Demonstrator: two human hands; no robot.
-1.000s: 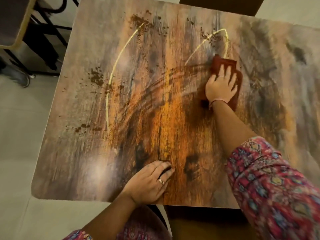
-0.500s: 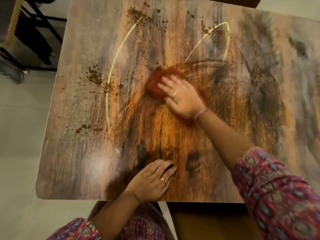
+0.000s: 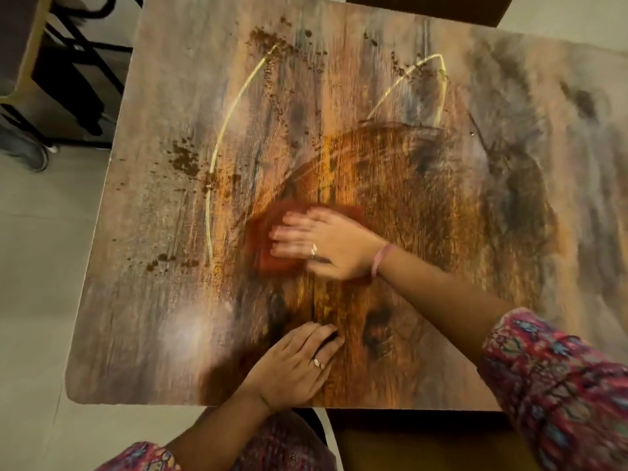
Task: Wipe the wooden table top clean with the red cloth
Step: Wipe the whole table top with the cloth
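The wooden table top fills the head view, streaked brown, orange and grey with thin pale curved lines. My right hand presses flat on the red cloth just left of the table's middle; the cloth and fingers are motion-blurred. My left hand rests palm down on the table near its front edge, fingers loosely together, holding nothing. Dark brown crumbs lie in patches at the left and more crumbs at the far top. A curved wet smear arcs across the middle.
A dark metal frame of other furniture stands on the pale floor beyond the table's left edge. A dark chair back shows at the far edge. A brown seat sits below the front edge.
My right hand has swept the red cloth from the far right of the table leftward and toward me, leaving an arc-shaped smear. My left hand has stayed in place.
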